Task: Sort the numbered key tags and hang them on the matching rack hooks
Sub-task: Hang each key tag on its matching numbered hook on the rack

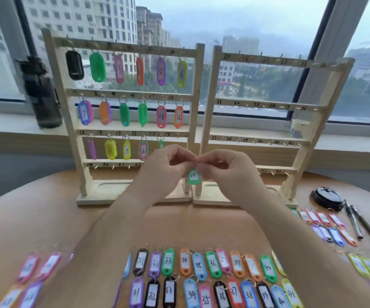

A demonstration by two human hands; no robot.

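Note:
A green key tag marked 18 point(193, 176) hangs between my hands in front of the racks. My left hand point(168, 168) and my right hand point(222, 170) meet above it, and their fingertips pinch its ring. The left wooden rack point(121, 121) carries coloured tags on its top three rows, among them tags 7, 11, 12, 15 and 16. The right wooden rack point(266, 121) has bare hooks numbered from the twenties to the forties. Several numbered tags point(202, 278) lie in two rows at the near table edge.
A dark water bottle point(41, 94) stands on the sill left of the racks. A black round lid point(327, 197), two pens point(362, 225) and more loose tags point(326, 225) lie to the right. Pink and purple tags point(32, 278) lie at the near left.

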